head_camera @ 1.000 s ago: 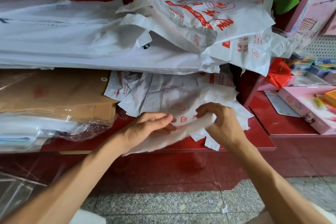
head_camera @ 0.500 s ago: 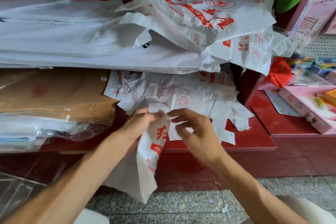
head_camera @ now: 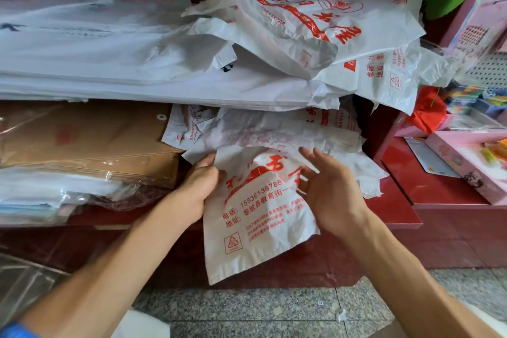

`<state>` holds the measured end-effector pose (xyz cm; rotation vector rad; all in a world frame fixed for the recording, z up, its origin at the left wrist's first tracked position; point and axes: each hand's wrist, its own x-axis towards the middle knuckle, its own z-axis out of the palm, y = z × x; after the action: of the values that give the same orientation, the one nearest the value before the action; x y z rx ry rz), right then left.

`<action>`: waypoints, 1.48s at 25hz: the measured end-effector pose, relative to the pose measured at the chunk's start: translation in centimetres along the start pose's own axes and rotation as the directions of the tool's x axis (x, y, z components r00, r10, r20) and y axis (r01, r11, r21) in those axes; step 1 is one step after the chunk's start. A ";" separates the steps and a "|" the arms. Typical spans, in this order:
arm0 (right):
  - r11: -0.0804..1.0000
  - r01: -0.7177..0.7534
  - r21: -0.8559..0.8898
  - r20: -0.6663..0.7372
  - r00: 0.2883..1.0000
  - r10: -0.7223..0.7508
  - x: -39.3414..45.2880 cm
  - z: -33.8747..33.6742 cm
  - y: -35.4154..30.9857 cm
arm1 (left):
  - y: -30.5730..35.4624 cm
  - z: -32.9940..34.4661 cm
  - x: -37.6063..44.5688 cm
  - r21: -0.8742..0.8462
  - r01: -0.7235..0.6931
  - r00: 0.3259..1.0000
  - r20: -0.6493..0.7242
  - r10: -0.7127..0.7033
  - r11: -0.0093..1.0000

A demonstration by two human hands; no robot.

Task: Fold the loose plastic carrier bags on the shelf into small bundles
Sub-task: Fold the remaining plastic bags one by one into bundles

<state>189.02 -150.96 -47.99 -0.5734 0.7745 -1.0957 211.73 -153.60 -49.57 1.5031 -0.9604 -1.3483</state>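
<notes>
- Bag is now pulled open and flat. It hangs down in front of the red shelf, w/ its red print facing up at us.
- A sec ago it was a thin crumpled strip hanging from the left hand; before that it was a bunched wad between both hands.
- Left hand holds the bag's top left edge, thumb and fingers closed on it.
- Right hand is at the bag's right side, fingers spread and loose. It touches the bag near the thumb, but I can't tell if it pinches it.
- Means: I think the bag is spread out and ready for its 1st fold. No bundle made yet.
- Other loose bags lie on the shelf right behind the hands, looking the same as before.
- Big pile up top and brown envelopes at left haven't moved.
- Lots left to do.
</notes>
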 end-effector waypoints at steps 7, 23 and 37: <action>0.927 -0.209 -0.311 0.036 0.972 0.231 -0.2 0.1 0.1 | 0.5 -0.2 0.1 -0.123 -0.198 0.974 0.083 0.209 0.973; 0.296 0.477 -0.827 0.032 0.567 -0.823 -0.9 0.5 0.1 | 0.4 -0.6 1.1 -0.275 -0.294 0.950 0.020 0.311 0.915; 0.716 -0.124 -0.687 -0.413 0.877 -0.245 1.0 -2.6 -1.6 | -1.8 -1.7 3.8 0.376 -0.107 0.990 -0.044 0.132 0.921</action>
<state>186.35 -152.56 -48.66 -0.9894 1.6663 -0.9926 213.85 -156.45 -52.44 1.7270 -1.2970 -1.0581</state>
